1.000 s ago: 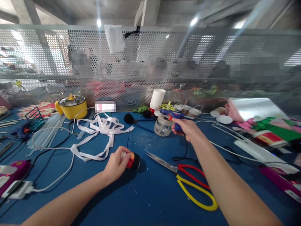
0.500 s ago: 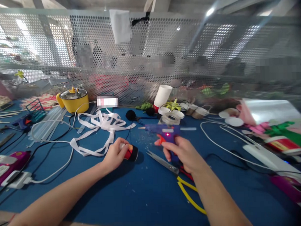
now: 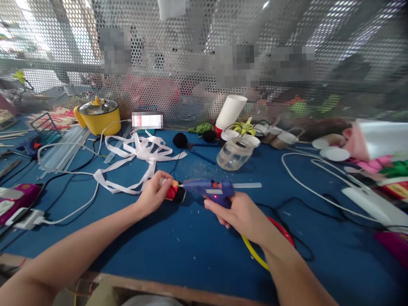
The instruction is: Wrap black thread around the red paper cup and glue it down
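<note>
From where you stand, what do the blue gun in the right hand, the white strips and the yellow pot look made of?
Blue glue gun: moulded plastic, matte, with a clear glue stick behind it.
White ribbon: likely thin fabric or plastic tape; it loops limply with a slight sheen.
Yellow pot: glossy yellow body, plastic or enamelled metal; the lid looks like shiny metal or glass.

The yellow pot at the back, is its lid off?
No, the yellow pot by the mesh wall has its lid sitting on top, with a small yellow knob showing.
</note>
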### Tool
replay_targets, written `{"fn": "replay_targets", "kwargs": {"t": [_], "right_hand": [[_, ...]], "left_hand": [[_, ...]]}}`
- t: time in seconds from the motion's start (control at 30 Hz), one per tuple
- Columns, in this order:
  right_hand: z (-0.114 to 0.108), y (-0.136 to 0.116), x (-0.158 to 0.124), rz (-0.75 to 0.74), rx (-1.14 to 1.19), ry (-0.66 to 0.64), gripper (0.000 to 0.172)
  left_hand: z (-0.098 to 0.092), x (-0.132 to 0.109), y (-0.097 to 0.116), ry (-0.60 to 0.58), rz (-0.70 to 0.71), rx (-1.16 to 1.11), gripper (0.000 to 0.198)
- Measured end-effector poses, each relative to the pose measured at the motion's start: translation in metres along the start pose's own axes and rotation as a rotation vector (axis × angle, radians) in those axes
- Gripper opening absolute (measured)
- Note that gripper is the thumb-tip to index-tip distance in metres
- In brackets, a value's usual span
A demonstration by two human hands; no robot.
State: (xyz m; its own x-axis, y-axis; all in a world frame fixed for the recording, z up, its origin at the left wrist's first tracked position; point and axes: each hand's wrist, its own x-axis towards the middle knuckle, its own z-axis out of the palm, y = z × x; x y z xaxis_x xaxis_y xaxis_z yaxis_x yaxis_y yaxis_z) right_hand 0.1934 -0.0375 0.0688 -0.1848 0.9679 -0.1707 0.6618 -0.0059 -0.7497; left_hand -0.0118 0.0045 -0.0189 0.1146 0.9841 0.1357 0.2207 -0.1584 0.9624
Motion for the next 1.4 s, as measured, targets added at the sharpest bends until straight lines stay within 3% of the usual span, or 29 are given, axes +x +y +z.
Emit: {"fn": "replay_targets", "kwargs": {"t": [0.17, 0.53, 0.83, 1.2, 1.4], "right_hand": [[0.004, -0.001, -0.003, -0.091, -0.159, 0.036, 0.033], [0.006, 0.002, -0.004, -0.186, -0.232, 0.098, 0.020], [0.008, -0.001, -0.007, -0.141, -0.110, 0.112, 0.013], [0.009, 0.000, -0.007, -0.133, -0.220, 0.116, 0.017], [0.008, -0.003, -0.010, -0.131, -0.149, 0.093, 0.017]], "left_hand": [[0.000, 0.000, -0.001, 0.012, 0.009, 0.034, 0.020], [0.000, 0.001, 0.004, 0.000, -0.025, 0.073, 0.018], [-0.001, 0.001, 0.010, 0.014, -0.013, 0.125, 0.016], [0.000, 0.000, 0.010, 0.001, 0.011, 0.110, 0.017], [0.000, 0.000, 0.009, 0.006, 0.001, 0.114, 0.018]]}}
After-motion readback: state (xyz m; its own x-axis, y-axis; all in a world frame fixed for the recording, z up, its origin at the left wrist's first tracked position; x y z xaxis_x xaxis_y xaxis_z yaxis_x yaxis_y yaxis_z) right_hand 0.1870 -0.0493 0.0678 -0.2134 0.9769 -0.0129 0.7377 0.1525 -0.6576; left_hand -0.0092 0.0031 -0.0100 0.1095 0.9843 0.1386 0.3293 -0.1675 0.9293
